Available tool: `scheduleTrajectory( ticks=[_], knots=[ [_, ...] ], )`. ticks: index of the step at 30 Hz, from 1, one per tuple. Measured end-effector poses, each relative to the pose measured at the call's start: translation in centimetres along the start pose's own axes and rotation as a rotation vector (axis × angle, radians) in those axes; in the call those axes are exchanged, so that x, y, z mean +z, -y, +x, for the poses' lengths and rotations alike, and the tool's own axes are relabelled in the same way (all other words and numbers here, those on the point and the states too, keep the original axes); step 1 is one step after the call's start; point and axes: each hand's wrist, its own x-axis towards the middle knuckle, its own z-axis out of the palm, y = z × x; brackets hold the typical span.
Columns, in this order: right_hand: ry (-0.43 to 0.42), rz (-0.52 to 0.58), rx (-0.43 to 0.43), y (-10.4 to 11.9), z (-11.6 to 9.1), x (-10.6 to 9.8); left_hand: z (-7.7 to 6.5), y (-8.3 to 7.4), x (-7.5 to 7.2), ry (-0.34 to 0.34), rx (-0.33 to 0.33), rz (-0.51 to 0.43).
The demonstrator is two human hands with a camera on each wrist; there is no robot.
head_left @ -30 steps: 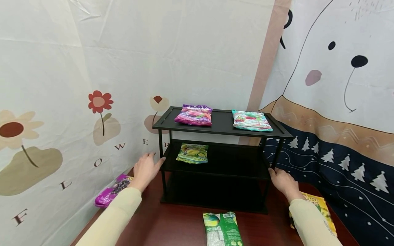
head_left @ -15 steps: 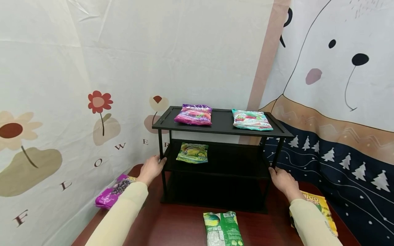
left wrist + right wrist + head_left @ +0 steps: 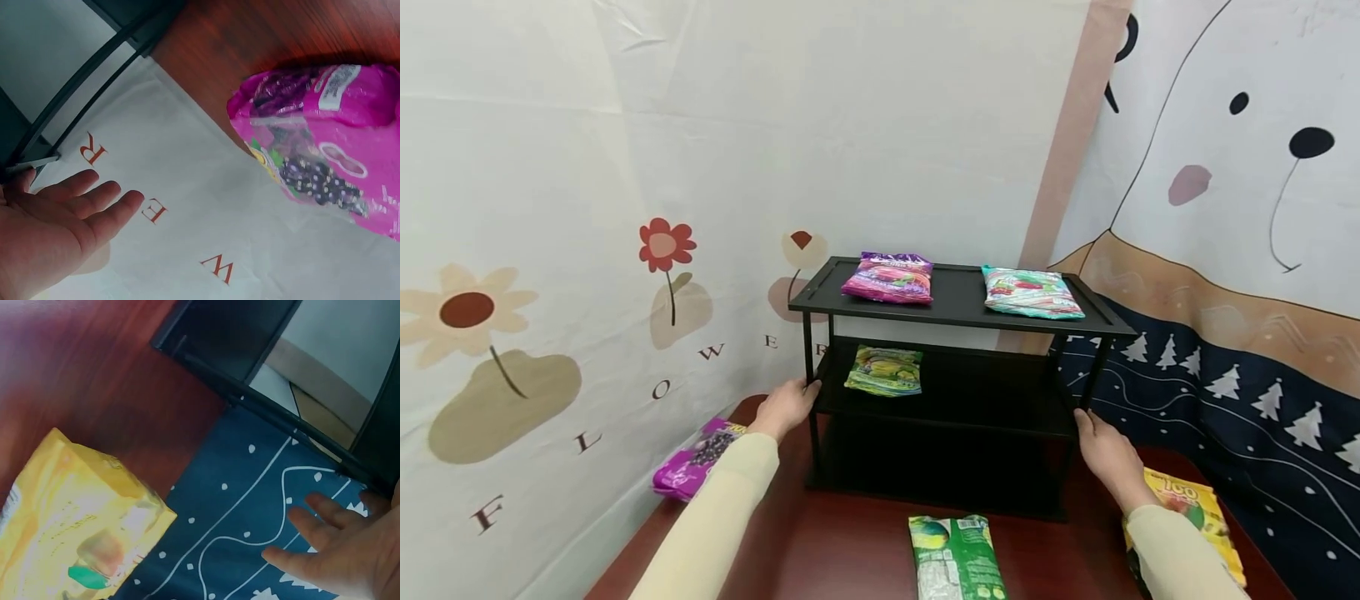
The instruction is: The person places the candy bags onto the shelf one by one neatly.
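Note:
A black three-tier shelf rack stands on the table. My left hand holds its left side at the middle tier, thumb by the front post; in the left wrist view the other fingers extend loosely. On the opposite side my right hand holds the rack at the same height, its remaining fingers spread in the right wrist view. The top tier bears a purple-pink candy bag and a teal-white candy bag. A green-yellow candy bag lies at the middle tier's left.
A purple bag with dark fruit leans near the left wall cloth, beside my left forearm. In front of the rack lies a green bag on the reddish-brown table. A yellow bag sits by my right forearm. Printed cloth hangs behind.
My left hand has closed in on the rack's left post, from spread fingers to a hold. My right hand stays at the rack. The head view has turned slightly left.

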Motion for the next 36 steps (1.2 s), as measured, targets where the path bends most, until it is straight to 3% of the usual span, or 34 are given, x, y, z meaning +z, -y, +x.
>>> scheduleTrajectory(
  ticks=[5,10,17,27,36],
  knots=[
    [-0.004,-0.017,-0.046,-0.9,-1.1,0.3,0.1,-0.7,0.0,-0.006,-0.012,0.012],
    [0.07,-0.053,-0.023,-1.7,-2.2,1.1,0.3,-0.7,0.0,-0.004,-0.027,0.018],
    [0.141,-0.114,-0.017,-2.2,-3.4,4.1,0.6,-0.6,0.1,-0.004,-0.031,0.026],
    [0.156,-0.162,-0.077,0.0,-5.7,8.8,0.4,-0.7,0.2,-0.006,-0.043,0.04],
    [0.301,-0.076,-0.018,1.9,-7.0,11.9,0.3,-0.6,0.1,-0.011,-0.043,0.045]
  ],
)
